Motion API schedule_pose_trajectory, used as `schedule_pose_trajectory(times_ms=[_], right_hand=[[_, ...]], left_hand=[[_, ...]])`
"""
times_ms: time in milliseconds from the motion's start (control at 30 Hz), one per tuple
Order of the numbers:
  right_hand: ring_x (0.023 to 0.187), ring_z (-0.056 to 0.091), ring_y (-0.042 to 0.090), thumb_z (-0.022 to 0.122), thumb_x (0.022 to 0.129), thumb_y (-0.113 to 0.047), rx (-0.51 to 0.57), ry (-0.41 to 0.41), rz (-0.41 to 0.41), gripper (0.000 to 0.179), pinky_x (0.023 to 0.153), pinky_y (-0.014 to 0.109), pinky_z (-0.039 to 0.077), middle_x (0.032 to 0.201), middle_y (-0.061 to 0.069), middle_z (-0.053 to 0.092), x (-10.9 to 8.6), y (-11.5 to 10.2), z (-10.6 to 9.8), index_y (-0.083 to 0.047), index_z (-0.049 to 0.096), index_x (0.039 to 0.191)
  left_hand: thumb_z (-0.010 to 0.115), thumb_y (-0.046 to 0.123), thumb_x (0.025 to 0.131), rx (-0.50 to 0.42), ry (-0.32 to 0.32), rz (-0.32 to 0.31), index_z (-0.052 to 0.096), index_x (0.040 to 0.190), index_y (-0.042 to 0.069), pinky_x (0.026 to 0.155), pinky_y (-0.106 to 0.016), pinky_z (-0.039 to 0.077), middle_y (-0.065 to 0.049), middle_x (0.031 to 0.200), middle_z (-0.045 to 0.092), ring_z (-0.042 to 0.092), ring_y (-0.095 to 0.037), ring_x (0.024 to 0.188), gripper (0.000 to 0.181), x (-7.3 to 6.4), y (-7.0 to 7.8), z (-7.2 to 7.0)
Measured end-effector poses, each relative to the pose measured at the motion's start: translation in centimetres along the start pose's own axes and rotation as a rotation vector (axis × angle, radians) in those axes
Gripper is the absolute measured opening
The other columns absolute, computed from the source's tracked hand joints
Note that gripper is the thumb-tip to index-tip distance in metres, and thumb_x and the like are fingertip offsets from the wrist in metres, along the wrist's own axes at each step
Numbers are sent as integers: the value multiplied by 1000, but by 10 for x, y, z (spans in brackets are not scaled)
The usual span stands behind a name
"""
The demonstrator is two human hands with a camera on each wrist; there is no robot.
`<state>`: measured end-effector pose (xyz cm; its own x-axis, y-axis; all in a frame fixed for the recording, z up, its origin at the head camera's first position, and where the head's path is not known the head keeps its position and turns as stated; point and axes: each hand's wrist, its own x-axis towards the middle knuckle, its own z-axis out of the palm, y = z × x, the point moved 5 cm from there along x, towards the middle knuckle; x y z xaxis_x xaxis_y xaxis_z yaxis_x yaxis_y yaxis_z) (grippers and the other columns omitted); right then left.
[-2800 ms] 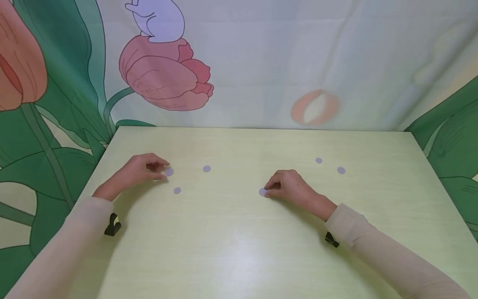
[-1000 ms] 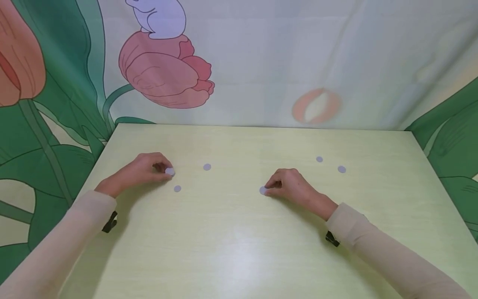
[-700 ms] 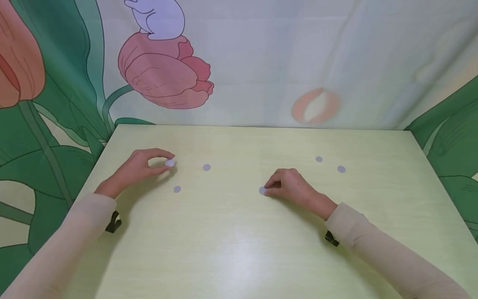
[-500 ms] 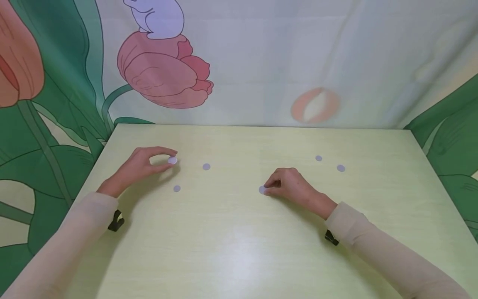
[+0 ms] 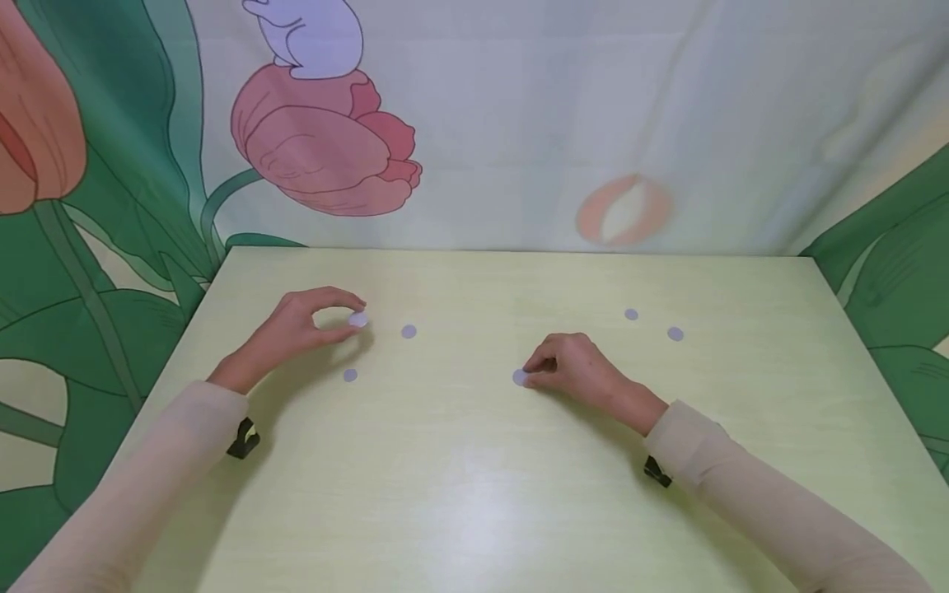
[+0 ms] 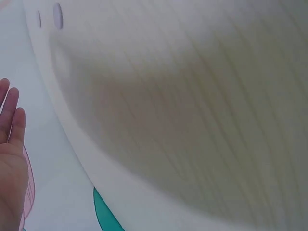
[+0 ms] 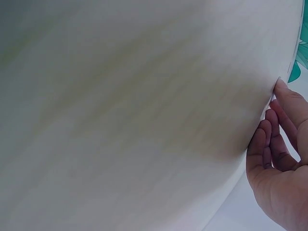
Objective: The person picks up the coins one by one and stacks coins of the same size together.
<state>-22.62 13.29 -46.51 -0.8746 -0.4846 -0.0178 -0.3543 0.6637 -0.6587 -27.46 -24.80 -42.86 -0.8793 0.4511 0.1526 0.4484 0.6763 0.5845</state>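
In the head view my left hand pinches a small round lavender disc between thumb and forefinger, raised over the table with a shadow below it. Two other lavender discs lie close by: one just to the right, one nearer the front. My right hand has thumb and fingertips on the edge of another disc at the tabletop, partly covering it. The left wrist view shows only part of the left hand, without its disc. Fingertips of the right hand meet the table in the right wrist view.
Beyond the right hand two more discs, one farther back and one to its right, lie flat on the pale wooden table. A printed curtain with flowers and a rabbit hangs behind the table's back edge.
My left hand took hold of its disc, lifted it off the table and carried it slightly back and to the right. The right hand has stayed in place on its disc.
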Motion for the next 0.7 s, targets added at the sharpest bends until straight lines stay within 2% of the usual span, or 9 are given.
schedule_pose_trajectory(times_ms=[267, 467, 700], right_hand=[[85, 63, 11, 84, 85, -18, 2, -2, -1, 15, 77, 27, 52, 93, -4, 72, 1, -1, -1, -12, 82, 98], [86, 63, 12, 84, 85, -18, 4, 1, -9, 15, 78, 28, 53, 94, -4, 72, 0, -1, -1, -11, 82, 98], [86, 64, 12, 84, 85, -19, 0, 5, -7, 15, 78, 28, 53, 94, -4, 73, 0, 0, -1, -11, 82, 98]], left_hand=[[82, 18, 87, -6, 16, 12, 73, 118, 9, 107, -52, 44, -5, 121, 72, 61, -29, 122, 33, 6, 10, 5], [83, 18, 87, -15, 8, 24, 73, 119, 10, 108, -50, 44, -4, 122, 72, 61, -28, 124, 34, 9, 15, 7], [82, 21, 88, -22, -2, 37, 74, 116, 13, 105, -49, 46, -3, 117, 73, 64, -27, 118, 31, 11, 17, 11]])
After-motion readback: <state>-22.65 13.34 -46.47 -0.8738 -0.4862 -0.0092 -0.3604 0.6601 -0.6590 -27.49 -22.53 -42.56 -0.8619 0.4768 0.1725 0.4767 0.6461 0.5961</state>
